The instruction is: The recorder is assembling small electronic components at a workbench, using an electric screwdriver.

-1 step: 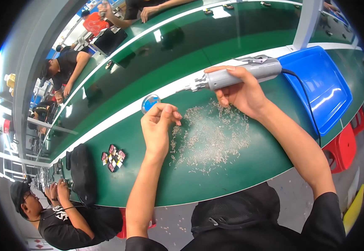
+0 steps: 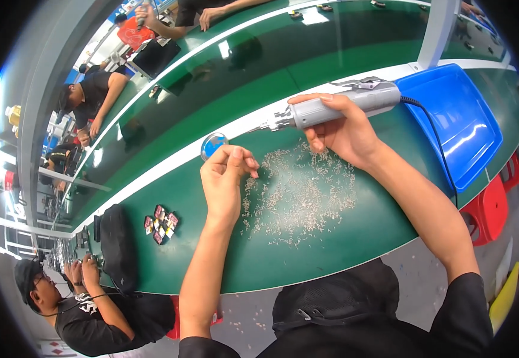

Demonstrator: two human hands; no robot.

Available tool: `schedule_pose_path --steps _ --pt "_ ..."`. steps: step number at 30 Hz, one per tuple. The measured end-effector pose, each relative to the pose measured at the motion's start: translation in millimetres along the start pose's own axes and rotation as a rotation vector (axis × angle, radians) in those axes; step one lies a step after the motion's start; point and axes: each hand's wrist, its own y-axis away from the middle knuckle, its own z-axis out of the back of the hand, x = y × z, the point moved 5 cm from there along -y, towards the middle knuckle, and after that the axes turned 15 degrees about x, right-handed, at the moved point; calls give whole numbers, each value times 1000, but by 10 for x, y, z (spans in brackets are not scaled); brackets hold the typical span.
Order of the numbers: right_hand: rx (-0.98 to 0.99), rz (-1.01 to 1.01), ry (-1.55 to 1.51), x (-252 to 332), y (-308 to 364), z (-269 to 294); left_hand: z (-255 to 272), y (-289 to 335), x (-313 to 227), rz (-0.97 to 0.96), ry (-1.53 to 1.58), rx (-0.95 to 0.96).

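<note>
A grey electric screwdriver [image 2: 382, 98] lies in my right hand [image 2: 352, 134], its bit pointing left over the green bench. The fingers of that hand are wrapped round its body. My left hand [image 2: 223, 179] is closed, thumb against curled fingers; whatever is between them, if anything, is too small to make out. Just beyond the left hand stands a small round dish [image 2: 215, 143] with a blue inside, partly hidden by the hand. Many tiny screws [image 2: 301, 206] lie scattered on the bench between and below my hands.
A blue tray [image 2: 450, 122] sits at the right, the screwdriver's black cable [image 2: 435, 128] passing over it. Small dark-and-red parts [image 2: 161, 224] and a black bag [image 2: 119, 247] lie to the left. Beyond a white rail runs a green belt [image 2: 259, 89]. Co-workers sit at the left and far side.
</note>
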Motion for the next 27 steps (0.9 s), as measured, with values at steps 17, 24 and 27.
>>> schedule_pose_path --steps 17,24,27 --pt "58 -67 113 -114 2 -98 -38 -3 33 -5 167 135" --pt "65 -89 171 -91 9 -118 -29 6 5 -18 138 134" --pt "66 -86 232 -81 19 -109 -46 19 -28 12 20 84"
